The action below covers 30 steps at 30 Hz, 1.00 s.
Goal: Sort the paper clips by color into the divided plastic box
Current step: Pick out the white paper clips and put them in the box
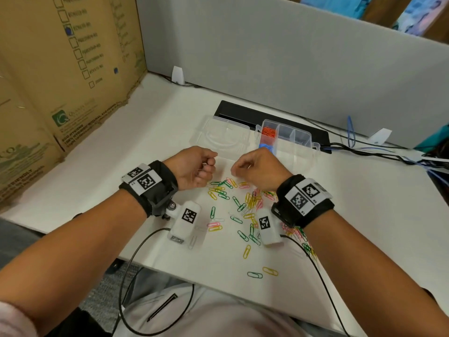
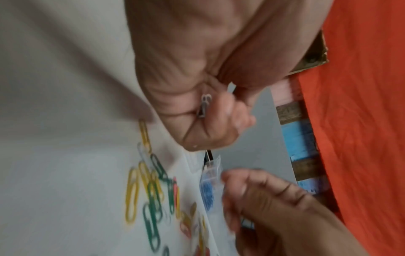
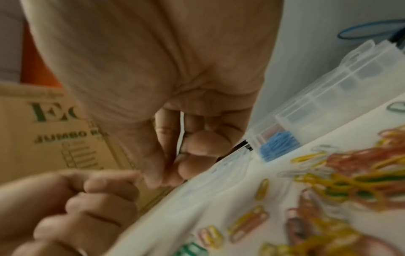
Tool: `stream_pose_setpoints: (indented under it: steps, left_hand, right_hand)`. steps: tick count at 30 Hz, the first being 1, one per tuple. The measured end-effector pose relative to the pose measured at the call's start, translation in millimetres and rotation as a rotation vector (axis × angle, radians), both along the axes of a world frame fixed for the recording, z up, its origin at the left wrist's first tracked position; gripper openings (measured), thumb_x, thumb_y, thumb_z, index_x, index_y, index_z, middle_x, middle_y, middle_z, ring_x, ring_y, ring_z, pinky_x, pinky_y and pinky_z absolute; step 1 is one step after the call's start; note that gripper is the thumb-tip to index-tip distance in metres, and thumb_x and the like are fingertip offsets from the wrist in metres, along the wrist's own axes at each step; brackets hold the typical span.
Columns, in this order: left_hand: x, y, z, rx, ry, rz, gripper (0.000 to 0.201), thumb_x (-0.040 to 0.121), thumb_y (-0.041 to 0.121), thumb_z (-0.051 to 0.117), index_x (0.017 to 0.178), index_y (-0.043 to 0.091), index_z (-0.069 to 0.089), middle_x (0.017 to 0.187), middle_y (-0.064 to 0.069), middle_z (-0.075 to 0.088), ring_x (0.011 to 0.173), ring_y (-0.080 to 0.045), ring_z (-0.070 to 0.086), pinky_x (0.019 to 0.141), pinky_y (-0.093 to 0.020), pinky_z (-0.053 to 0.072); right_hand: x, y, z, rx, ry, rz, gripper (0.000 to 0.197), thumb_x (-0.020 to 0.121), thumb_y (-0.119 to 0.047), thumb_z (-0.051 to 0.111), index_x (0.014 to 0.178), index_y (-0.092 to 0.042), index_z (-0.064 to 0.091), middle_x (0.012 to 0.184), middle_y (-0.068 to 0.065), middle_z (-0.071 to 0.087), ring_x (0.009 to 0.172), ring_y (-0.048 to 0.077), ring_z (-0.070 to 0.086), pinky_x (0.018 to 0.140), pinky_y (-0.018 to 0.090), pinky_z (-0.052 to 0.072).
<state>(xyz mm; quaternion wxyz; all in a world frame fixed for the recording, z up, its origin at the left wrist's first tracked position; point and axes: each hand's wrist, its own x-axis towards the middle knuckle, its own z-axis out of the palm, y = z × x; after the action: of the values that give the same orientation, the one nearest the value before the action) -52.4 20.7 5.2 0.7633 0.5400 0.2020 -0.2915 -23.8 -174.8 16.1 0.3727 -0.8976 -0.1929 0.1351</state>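
Loose green, yellow, pink and white wire paper clips (image 1: 233, 205) lie scattered on the white surface (image 1: 126, 190). At one o'clock, the clear divided plastic box (image 1: 294, 139) holds orange clips (image 1: 269, 132) and blue clips (image 1: 266, 147) in separate compartments. The left hand (image 1: 194, 166) curls around pale clips (image 2: 205, 105). The right hand (image 1: 257, 170) is curled; whether it holds anything cannot be told.

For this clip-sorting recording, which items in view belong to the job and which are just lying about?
Part of the job:
- divided plastic box, lid open
- orange clips and blue clips already in compartments
- loose clips on the table: green, yellow, pink, white
- left hand, white clips in its grip
- right hand

Lying about:
- cardboard box
- cables
- grey partition
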Motion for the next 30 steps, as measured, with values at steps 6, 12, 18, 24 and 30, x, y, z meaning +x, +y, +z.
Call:
stream_pose_setpoints:
  steps: [6,12,18,24,30]
  left_hand:
    - [7.3,15.3,5.4,0.582,-0.253,-0.172,0.022,0.097,0.026,0.057,0.079,0.014,0.06,0.055,0.005,0.029,0.044,-0.01,0.021,0.04,-0.021,0.018]
    - [4.2,8.7,5.8,0.975,-0.445,-0.472,0.008,0.084,0.022,0.071,0.08,0.027,0.077,0.063,0.012,0.059,0.059,-0.007,0.048,0.055,-0.017,0.038]
    - [3.5,-2.1,6.7,1.243,-0.556,-0.733,0.013,0.083,0.016,0.073,0.09,0.025,0.075,0.071,0.016,0.054,0.066,-0.003,0.049,0.055,-0.014,0.035]
    - [4.1,-2.4,5.1,1.334,-0.563,-0.759,0.012,0.088,0.019,0.065,0.092,0.015,0.076,0.09,0.003,0.07,0.081,-0.013,0.062,0.067,-0.023,0.048]
    - [6.0,2.1,11.7,1.04,-0.538,-0.473,0.021,0.094,0.018,0.049,0.077,0.013,0.06,0.076,-0.003,0.058,0.065,-0.014,0.05,0.057,-0.024,0.038]
  right_hand:
    - [-4.3,8.2,-13.7,-0.304,0.011,0.14,0.011,0.082,-0.015,0.075,0.091,-0.02,0.079,0.074,-0.019,0.063,0.073,0.003,0.058,0.074,0.022,0.05]
    - [-3.3,17.0,-15.0,-0.459,-0.021,0.206,0.005,0.082,-0.018,0.073,0.081,-0.015,0.077,0.081,-0.004,0.072,0.079,0.015,0.066,0.075,0.032,0.058]
    - [-2.8,14.8,-15.9,-0.501,-0.022,0.129,0.011,0.078,-0.021,0.071,0.071,-0.013,0.068,0.076,0.003,0.069,0.074,0.021,0.065,0.068,0.033,0.056]
    - [-7.9,5.5,-5.8,-0.254,-0.045,0.09,0.007,0.081,-0.014,0.074,0.078,-0.008,0.071,0.077,-0.001,0.068,0.07,0.011,0.061,0.071,0.032,0.056]
    - [-8.3,5.1,6.3,-0.003,-0.042,-0.043,0.007,0.083,-0.009,0.071,0.077,-0.008,0.071,0.074,0.002,0.069,0.069,0.018,0.066,0.065,0.032,0.055]
